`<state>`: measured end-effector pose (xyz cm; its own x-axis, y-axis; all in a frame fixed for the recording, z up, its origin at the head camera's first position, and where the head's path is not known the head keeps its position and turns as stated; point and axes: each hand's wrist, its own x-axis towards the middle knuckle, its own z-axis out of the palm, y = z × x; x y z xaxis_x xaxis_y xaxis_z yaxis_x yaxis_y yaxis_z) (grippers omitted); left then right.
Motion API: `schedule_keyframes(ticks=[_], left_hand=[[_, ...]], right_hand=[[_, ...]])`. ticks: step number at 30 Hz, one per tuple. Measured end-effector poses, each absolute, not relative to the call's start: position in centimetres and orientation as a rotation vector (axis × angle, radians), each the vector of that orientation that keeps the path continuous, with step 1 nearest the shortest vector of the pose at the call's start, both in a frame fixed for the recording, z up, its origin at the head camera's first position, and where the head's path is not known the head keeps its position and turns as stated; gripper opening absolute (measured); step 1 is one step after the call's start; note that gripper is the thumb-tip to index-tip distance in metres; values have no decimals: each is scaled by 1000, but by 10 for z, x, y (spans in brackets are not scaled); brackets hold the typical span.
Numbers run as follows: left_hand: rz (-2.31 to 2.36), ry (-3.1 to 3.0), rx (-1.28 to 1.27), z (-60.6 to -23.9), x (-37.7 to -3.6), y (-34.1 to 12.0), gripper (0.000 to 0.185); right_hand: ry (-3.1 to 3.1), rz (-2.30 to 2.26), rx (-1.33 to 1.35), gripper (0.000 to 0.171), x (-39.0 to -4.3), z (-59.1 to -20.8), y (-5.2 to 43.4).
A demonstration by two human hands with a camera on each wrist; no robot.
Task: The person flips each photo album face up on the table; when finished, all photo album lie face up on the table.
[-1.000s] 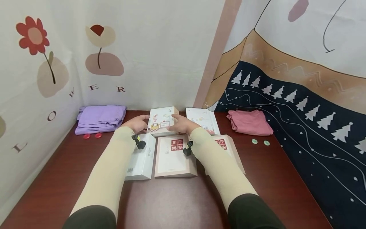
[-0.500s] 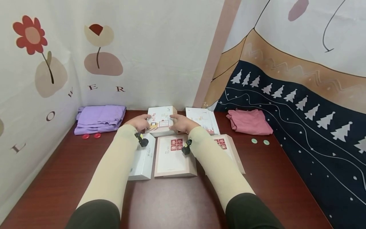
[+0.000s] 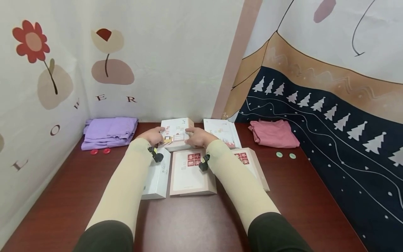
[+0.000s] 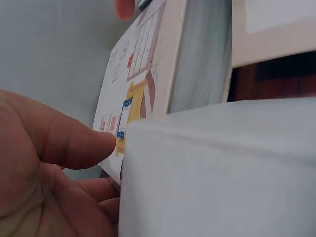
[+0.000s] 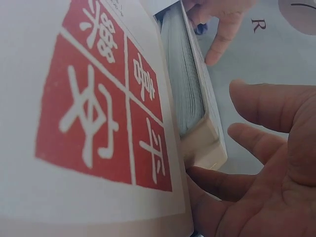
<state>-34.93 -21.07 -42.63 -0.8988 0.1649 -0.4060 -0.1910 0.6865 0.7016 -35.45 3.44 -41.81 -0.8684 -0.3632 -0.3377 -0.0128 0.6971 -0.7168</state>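
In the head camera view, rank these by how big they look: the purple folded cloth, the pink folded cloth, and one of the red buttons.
1. purple folded cloth, largest.
2. pink folded cloth, slightly smaller; both lie equally far back, so the gap is small.
3. red button, by far the smallest.

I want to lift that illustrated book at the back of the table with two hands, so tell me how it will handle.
The illustrated book looks thick with a dense page block, so probably stiff and fairly heavy. Its cover seems smooth, perhaps slippery. The left hand and right hand flank its sides, and if gripped loosely, the cover may flop open.
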Motion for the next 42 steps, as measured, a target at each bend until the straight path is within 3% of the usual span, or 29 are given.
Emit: schedule_keyframes(ticks=[10,19,26,33,42], left_hand=[[1156,2517,69,-417,-345,-213,81],[1641,2260,-23,-405,-334,-212,76],[1866,2182,-1,-390,-322,-210,83],[1927,2158,158,-390,-312,-203,65],[1685,2283,326,-405,-311,-189,67]], right_hand=[[2427,-1072,-322,66,-352,-417,37],[2307,-1371,-370,60,-350,-409,40],[2137,-1454,-406,60,-340,-403,38],[2038,-1599,-396,72,-335,-402,32],[2003,-1806,-331,92,-331,-402,20]])
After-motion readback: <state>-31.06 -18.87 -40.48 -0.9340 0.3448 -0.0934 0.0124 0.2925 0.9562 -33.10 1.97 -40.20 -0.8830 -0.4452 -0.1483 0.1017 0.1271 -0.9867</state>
